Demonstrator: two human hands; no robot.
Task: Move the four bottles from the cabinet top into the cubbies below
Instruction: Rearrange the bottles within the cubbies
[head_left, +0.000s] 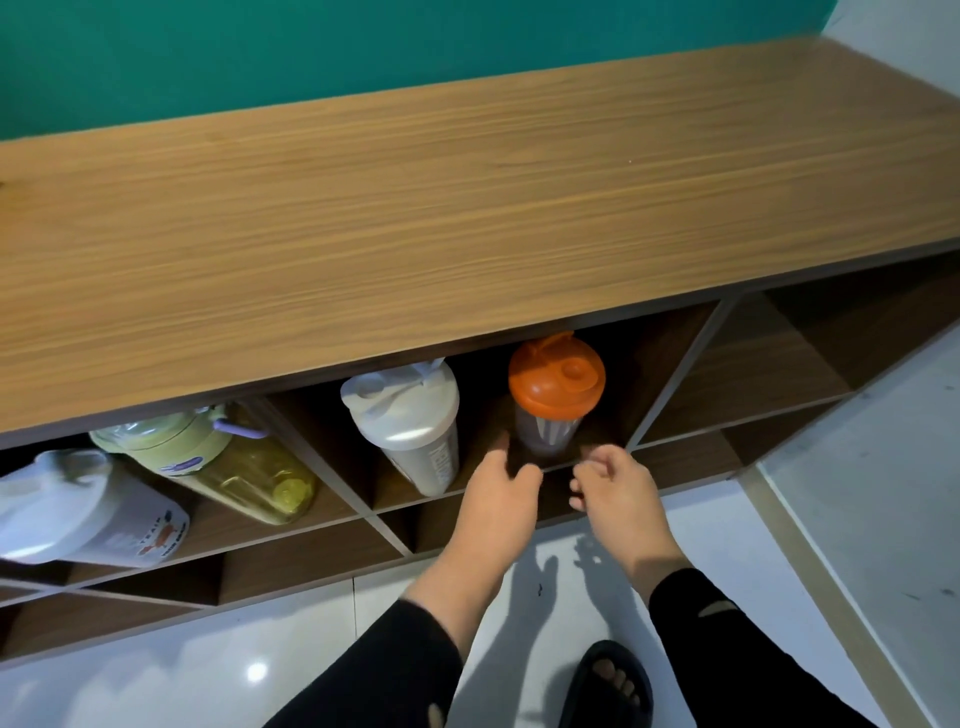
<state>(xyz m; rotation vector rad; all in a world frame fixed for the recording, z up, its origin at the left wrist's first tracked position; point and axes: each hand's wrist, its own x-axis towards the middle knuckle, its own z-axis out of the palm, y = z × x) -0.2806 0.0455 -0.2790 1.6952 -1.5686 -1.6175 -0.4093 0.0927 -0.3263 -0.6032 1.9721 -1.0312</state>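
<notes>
The wooden cabinet top carries no bottles. In the upper row of cubbies, the middle cubby holds an orange-lidded shaker bottle and, to its left, a white shaker bottle. The left cubby holds a yellow-green jug with a purple handle and a white bottle with printed lettering. My left hand and my right hand hover just in front of the orange-lidded bottle, one on each side of its base, fingers apart and curled, touching nothing.
The cubby to the right and the lower row of cubbies show nothing inside. Glossy white floor tiles lie below. My foot in a black sandal stands near the cabinet. A green wall is behind.
</notes>
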